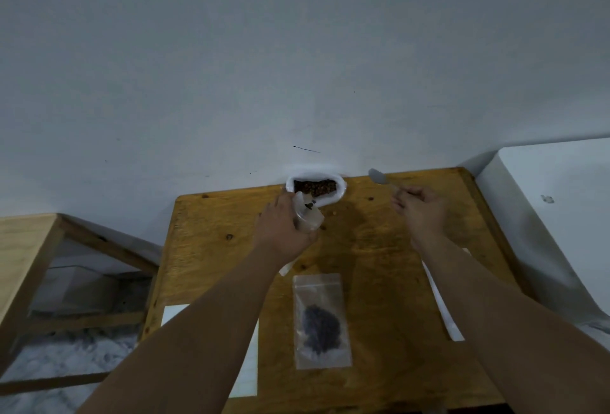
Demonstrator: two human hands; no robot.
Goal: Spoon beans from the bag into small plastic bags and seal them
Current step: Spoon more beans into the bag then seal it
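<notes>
A white bag of brown beans point(315, 187) stands open at the far edge of the wooden table point(211, 248), against the wall. My left hand point(284, 227) holds a small clear plastic bag point(307, 214) open just in front of it, with a few beans inside. My right hand point(424, 212) grips the handle of a metal spoon point(379, 177), whose bowl is raised to the right of the bean bag and looks empty. A small plastic bag holding dark beans point(321, 321) lies flat on the table near me.
White sheets lie on the table under my left forearm point(171, 313) and by my right forearm point(444, 308). A white appliance point(544, 202) stands to the right. A wooden frame table point(29, 248) stands to the left.
</notes>
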